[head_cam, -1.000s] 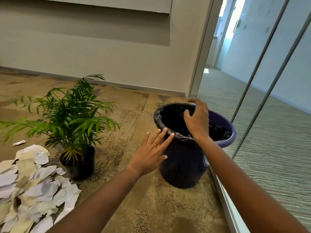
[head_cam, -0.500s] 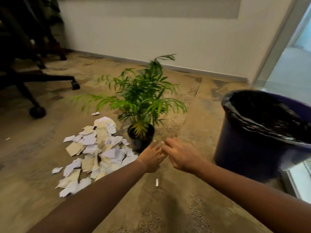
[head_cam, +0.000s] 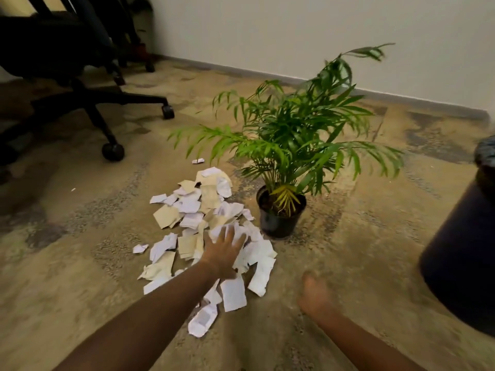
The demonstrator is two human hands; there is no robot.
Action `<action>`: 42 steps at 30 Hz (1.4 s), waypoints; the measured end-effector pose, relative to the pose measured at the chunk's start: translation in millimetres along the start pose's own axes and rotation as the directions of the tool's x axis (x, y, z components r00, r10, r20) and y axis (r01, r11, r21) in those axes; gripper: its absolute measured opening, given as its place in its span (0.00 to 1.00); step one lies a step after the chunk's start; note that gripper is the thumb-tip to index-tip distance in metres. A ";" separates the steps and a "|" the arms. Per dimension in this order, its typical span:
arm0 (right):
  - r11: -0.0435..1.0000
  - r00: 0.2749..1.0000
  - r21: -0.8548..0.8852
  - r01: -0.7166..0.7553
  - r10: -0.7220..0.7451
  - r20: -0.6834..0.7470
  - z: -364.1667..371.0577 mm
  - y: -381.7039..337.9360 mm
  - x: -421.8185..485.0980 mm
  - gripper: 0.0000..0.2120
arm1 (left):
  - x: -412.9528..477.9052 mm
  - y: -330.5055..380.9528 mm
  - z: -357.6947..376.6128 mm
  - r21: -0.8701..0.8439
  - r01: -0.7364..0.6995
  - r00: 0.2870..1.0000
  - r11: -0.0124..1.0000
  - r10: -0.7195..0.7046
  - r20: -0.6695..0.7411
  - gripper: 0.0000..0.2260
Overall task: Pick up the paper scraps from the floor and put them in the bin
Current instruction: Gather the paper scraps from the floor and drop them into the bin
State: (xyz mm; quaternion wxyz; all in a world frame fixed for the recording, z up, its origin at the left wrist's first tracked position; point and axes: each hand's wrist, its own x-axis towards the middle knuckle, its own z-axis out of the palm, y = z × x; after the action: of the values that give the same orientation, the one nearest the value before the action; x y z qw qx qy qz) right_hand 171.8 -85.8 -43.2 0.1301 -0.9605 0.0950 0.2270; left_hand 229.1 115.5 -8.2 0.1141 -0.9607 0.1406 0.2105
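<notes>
A heap of white and tan paper scraps (head_cam: pixel 199 210) lies on the patterned carpet in the middle of the view. My left hand (head_cam: pixel 223 251) is stretched over the near right part of the heap, fingers spread and straight, on or just above the scraps. My right hand (head_cam: pixel 314 293) hovers lower right of the heap, blurred by motion, apparently empty; its finger pose is unclear. The dark blue bin (head_cam: pixel 463 253) with a black liner stands at the right edge, partly cut off.
A potted palm (head_cam: pixel 281 210) in a black pot stands right beside the heap. An office chair base with castors (head_cam: pixel 112 151) is at the upper left. A stray scrap (head_cam: pixel 198 161) lies beyond the heap. A white wall runs along the back.
The view swung left from the bin to the paper heap. My hands parted: the left reached out over the scraps, the right dropped low to the right.
</notes>
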 end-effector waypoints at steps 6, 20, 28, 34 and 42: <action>0.989 0.988 0.096 0.109 -0.098 -0.118 7.2 -25.5 16.9 0.17 | 17.8 -35.9 6.8 -0.257 0.143 0.989 0.956 -0.144 0.015 0.51; 0.908 0.921 0.157 0.388 -0.387 -0.037 -0.4 -100.2 76.8 0.45 | 44.2 -32.7 33.0 -0.439 0.113 0.991 0.891 -0.071 0.111 0.46; 0.922 0.919 -0.037 0.385 -0.380 0.102 -10.1 -106.3 82.8 0.40 | 42.7 -35.0 41.7 -0.404 -0.043 0.993 0.914 -0.005 -0.116 0.30; 0.932 0.932 0.002 0.363 -0.363 0.000 -10.8 -101.5 66.7 0.29 | 36.3 -35.4 39.9 -0.470 -0.109 0.973 0.876 -0.004 -0.233 0.19; 0.893 0.959 0.352 0.281 -0.270 -0.084 -11.6 -90.0 46.8 0.03 | 21.2 -31.6 27.0 -0.433 -0.157 0.942 0.888 0.002 -0.337 0.21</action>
State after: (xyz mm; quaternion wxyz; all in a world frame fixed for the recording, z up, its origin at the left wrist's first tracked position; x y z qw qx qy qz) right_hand 239.5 -9.6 -36.1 0.3333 -0.9275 0.0001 0.1694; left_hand 247.6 147.8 -36.3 -0.1468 -0.9753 0.1442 0.0796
